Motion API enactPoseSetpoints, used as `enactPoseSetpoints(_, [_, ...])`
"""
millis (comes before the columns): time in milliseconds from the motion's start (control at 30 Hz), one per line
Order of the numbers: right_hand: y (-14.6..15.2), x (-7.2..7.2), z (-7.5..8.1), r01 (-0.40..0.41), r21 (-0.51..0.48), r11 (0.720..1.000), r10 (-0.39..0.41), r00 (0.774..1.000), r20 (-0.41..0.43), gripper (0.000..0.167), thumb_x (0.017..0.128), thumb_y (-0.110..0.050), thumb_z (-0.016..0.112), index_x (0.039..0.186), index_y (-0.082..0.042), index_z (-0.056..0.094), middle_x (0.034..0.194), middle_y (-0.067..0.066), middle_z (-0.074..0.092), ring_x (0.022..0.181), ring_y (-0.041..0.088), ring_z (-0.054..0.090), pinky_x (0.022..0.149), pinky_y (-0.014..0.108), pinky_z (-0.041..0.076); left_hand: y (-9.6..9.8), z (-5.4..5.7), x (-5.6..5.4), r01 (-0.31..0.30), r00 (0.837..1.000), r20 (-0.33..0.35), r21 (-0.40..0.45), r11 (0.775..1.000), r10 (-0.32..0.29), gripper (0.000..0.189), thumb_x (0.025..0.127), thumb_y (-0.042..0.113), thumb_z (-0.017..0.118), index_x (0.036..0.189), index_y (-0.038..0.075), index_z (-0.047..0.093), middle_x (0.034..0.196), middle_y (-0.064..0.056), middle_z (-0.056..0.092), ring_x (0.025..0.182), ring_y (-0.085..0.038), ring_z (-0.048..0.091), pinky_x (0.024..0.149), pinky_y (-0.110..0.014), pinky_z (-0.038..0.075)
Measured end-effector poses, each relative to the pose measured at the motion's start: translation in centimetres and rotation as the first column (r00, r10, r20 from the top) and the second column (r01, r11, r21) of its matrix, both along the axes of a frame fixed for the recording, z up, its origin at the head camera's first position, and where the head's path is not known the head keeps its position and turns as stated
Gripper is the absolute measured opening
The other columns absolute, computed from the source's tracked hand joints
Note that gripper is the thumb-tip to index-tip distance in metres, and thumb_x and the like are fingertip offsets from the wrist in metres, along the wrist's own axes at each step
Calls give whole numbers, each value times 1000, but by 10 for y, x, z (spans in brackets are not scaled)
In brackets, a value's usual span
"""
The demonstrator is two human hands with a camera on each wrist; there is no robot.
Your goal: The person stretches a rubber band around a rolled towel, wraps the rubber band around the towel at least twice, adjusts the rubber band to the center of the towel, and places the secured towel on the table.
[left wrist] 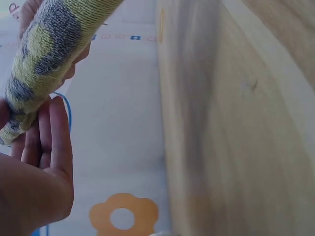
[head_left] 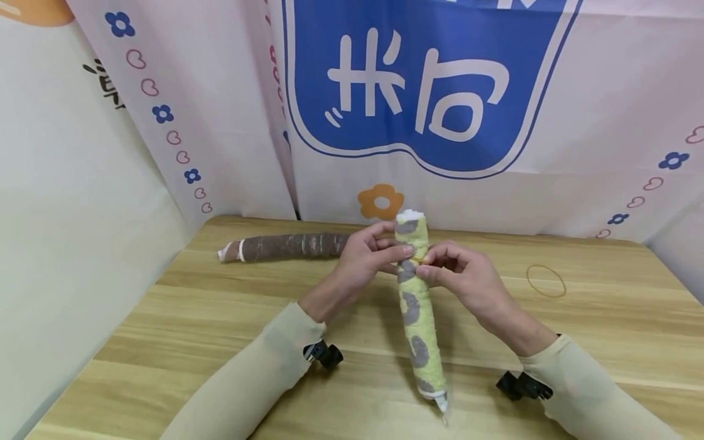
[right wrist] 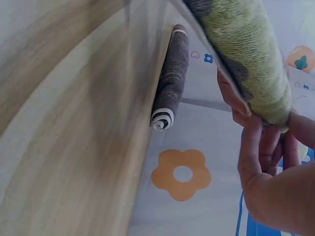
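Note:
A rolled-up towel [head_left: 420, 318], yellow with grey patches, is held up lengthwise in front of me, its lower end tapering to a white tip. My left hand [head_left: 360, 256] grips it near the upper end, thumb across the front and fingers behind. On the other side, my right hand [head_left: 470, 278] pinches a yellowish rubber band [head_left: 421, 261] against the roll, a little below the left thumb. In the left wrist view the towel [left wrist: 49, 49] slants across the upper left corner. The right wrist view shows fingertips right at the towel's end [right wrist: 270, 105].
Behind the left hand, a brown rolled towel [head_left: 286, 246] lies along the table's back edge, its spiral end visible in the right wrist view. A loose rubber band [head_left: 552, 297] lies on the wooden table [head_left: 605, 342] at right. A printed cloth [head_left: 236, 122] hangs behind.

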State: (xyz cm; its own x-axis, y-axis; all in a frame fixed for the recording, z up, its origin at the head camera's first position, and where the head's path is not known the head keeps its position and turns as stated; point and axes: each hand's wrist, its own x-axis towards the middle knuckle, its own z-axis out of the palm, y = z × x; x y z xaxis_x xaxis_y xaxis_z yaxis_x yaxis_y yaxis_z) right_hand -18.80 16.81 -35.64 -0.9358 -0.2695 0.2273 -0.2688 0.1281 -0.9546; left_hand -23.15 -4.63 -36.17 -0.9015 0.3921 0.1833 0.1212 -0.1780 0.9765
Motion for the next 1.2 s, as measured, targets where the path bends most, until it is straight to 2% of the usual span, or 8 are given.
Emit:
enactPoseSetpoints(167, [0,2,8,12,49,999,-17,996,92,24,98,-12,78,108,6,66,106,12,68,95,21,68,86,40,62,3,4,6,-69,983,-172,-32,997,63,37,95,-3,77,130,-3,65,105,-16,78,87,-18,73,74,-31,62])
enactPoseSetpoints(367, [1,8,16,73,211,975,-91,993,75,29,96,-26,82,103,-1,70,99,9,71,91,23,68,81,37,60,8,9,16,-208,912,-388,-164,964,131,35,91,2,83,124,-1,70,93,-11,79,81,-15,72,67,-27,55])
enactPoseSetpoints(467, [-1,10,14,118,289,950,-100,992,-77,21,94,-23,85,100,-6,73,100,5,70,90,22,66,75,31,56,9,10,18,-229,929,-334,-178,957,161,34,90,3,84,122,0,72,90,-10,79,77,-16,71,66,-27,55])
enactPoseSetpoints(600, [-4,13,9,119,283,952,-48,968,-245,10,94,-8,83,97,-9,74,105,4,64,90,22,64,78,31,60,7,13,15,-170,983,-89,-160,972,157,32,91,8,82,121,4,72,97,-10,79,83,-19,74,69,-34,62])
enactPoseSetpoints(700, [-7,13,7,90,262,961,-2,948,-320,15,92,1,81,95,-10,72,103,4,59,89,21,63,78,32,60,5,15,12,-132,987,71,-163,978,145,32,91,13,82,120,6,71,103,-9,79,89,-22,75,73,-39,64])
enactPoseSetpoints(800, [-9,13,4,57,240,969,37,929,-369,21,89,8,79,92,-11,71,103,4,57,91,21,64,79,32,61,6,15,12,-127,981,121,-175,976,149,32,90,17,82,119,7,72,104,-9,79,90,-23,75,72,-39,63])
enactPoseSetpoints(967, [-8,11,0,-45,185,982,110,927,-358,21,88,10,78,92,-9,70,107,8,53,98,25,62,85,33,62,8,15,16,-172,980,72,-178,969,187,28,91,13,82,117,6,74,99,-8,79,82,-18,73,68,-34,61])
enactPoseSetpoints(1200, [-9,10,2,22,164,986,14,977,-214,16,94,-9,83,93,-7,67,106,9,55,99,26,60,82,31,60,12,14,24,-280,947,-211,-167,945,243,26,92,7,82,116,3,74,87,-5,78,71,-14,68,63,-26,56])
